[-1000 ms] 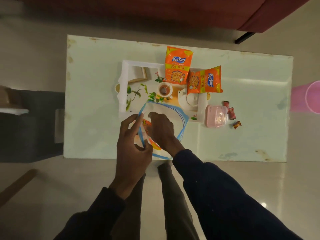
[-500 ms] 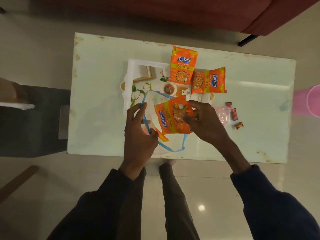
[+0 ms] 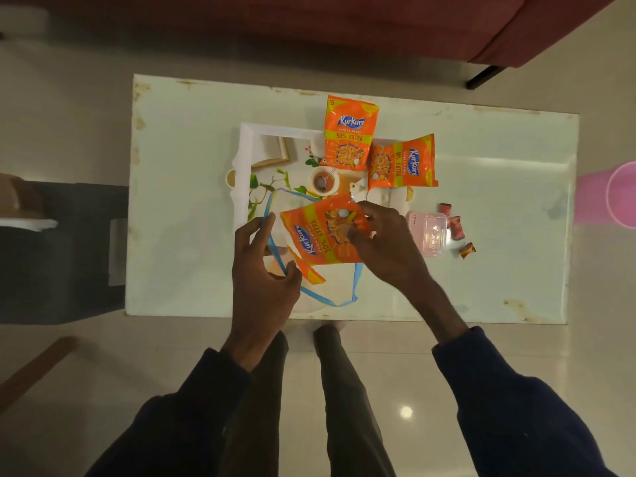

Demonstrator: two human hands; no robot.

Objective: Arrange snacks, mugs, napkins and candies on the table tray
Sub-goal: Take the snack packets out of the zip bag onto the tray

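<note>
A white printed tray (image 3: pixel 246 146) lies mid-table. Two orange snack packets rest on its far right: one upright (image 3: pixel 351 132), one sideways (image 3: pixel 402 161). My right hand (image 3: pixel 385 242) grips a third orange snack packet (image 3: pixel 320 232) just above the tray's near edge. My left hand (image 3: pixel 261 273) pinches the blue-trimmed rim of a white bag (image 3: pixel 327 294) at the table's near side; another orange packet (image 3: pixel 308 270) pokes out of it. A pink lidded box (image 3: pixel 430 232) and three wrapped candies (image 3: pixel 456 223) lie right of the tray.
The pale green table (image 3: pixel 186 187) has a red sofa (image 3: pixel 344 25) beyond it. A pink bin (image 3: pixel 616 197) stands off the right end, a dark seat (image 3: pixel 62 249) off the left. My legs are at the near edge.
My right hand came out of the bag holding an orange snack packet and carried it up and right over the tray's near edge. My left hand kept its hold on the bag rim.
</note>
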